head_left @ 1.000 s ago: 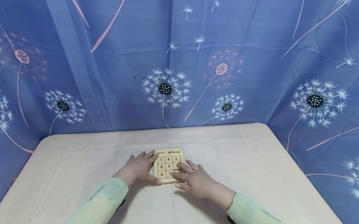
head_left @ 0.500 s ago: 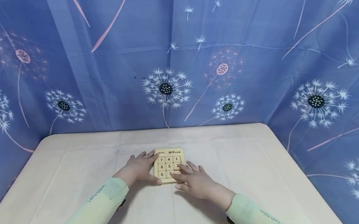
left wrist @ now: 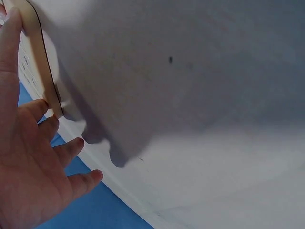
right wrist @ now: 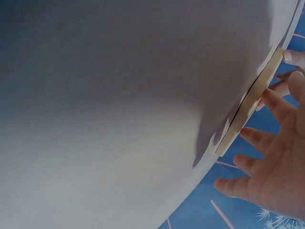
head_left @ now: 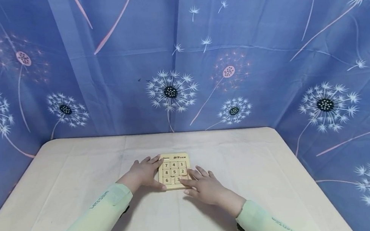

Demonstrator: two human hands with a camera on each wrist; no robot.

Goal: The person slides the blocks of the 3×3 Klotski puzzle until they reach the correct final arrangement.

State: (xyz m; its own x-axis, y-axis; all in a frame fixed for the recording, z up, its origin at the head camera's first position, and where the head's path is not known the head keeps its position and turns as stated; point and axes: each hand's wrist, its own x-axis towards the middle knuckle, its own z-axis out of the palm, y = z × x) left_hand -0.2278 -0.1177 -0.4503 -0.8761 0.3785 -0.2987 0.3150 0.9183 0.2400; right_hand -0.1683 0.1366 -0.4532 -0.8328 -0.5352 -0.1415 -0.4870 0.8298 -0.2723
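A pale yellow number board (head_left: 170, 188) lies flat on the table, its tiles reading 7 4 1, 8 5 2 and, in the lowest row, 6 and 3. A narrow gap separates the 6 tile (head_left: 167, 180) from the 3 tile (head_left: 178, 179). My left hand (head_left: 142, 173) holds the board's left side, thumb at the near corner and fingers at the far one; the left wrist view shows this hand (left wrist: 35, 167) at the board's edge (left wrist: 43, 67). My right hand (head_left: 210, 189) has relaxed fingers, one touching the 3 tile. In the right wrist view, this hand (right wrist: 276, 167) is beside the board (right wrist: 248, 105).
A cream cloth covers the table (head_left: 74, 170). Blue curtains (head_left: 127, 91) with a dandelion print stand behind it and along both sides. Pale green sleeves (head_left: 91, 221) cover both forearms.
The 3 tile has slid a little to the right, away from the 6. My right hand has shifted slightly right, uncovering the 2 tile. My left hand has not moved.
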